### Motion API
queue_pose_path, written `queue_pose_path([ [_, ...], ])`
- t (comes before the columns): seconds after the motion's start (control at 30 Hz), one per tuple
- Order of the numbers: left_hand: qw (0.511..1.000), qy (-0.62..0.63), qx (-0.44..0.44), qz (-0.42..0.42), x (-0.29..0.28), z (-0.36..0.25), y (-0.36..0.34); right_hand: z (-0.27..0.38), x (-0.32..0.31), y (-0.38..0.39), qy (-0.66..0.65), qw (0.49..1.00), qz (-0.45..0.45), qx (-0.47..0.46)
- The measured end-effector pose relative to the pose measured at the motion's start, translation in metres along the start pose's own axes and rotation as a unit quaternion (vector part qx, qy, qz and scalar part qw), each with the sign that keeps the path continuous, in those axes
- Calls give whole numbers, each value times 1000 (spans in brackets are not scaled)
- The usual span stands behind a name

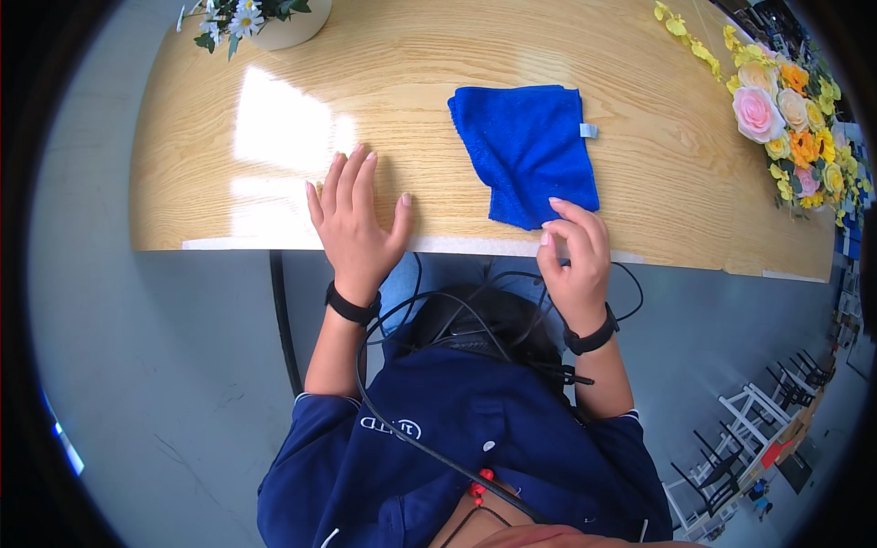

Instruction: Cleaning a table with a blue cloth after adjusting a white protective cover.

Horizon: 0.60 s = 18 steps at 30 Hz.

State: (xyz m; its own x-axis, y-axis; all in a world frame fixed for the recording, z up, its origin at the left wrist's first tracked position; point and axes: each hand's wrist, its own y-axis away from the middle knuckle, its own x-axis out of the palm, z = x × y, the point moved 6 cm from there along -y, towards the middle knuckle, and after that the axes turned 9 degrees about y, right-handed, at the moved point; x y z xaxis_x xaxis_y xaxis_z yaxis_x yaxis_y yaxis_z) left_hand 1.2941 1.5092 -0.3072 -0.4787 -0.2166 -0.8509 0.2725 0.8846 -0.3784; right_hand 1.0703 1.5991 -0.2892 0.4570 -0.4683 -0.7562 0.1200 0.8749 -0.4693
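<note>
A blue cloth [530, 146] with a small pale tag on its right edge lies on the light wooden table [402, 55]. It is spread mostly flat, with some creases and an uneven lower edge. At that lower edge is my right hand [580, 269], its fingers bent. The thumb and index fingertip come together on the cloth's border, while another fingertip rests over the fabric. My left hand [356, 219] lies palm down near the table's front edge, left of the cloth. Its fingers are spread, and it holds nothing. Both wrists wear black bands.
A white pot [294, 26] with daisies stands at the table's far left. Yellow, pink and orange flowers [790, 119] fill the right edge. Black cables [457, 306] loop over my lap, below the table's front edge. Chairs [722, 466] stand away at the lower right.
</note>
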Motion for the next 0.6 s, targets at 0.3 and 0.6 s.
queue_pose_path([
  [0.3, 1000, 3, -5, 0, -1, 1, 0, -7, -8, 3, -68, 995, -7, 75],
  [0.6, 1000, -4, -14, 11, -1, 0, 0, -26, -14, 12, -283, 929, -27, 238],
])
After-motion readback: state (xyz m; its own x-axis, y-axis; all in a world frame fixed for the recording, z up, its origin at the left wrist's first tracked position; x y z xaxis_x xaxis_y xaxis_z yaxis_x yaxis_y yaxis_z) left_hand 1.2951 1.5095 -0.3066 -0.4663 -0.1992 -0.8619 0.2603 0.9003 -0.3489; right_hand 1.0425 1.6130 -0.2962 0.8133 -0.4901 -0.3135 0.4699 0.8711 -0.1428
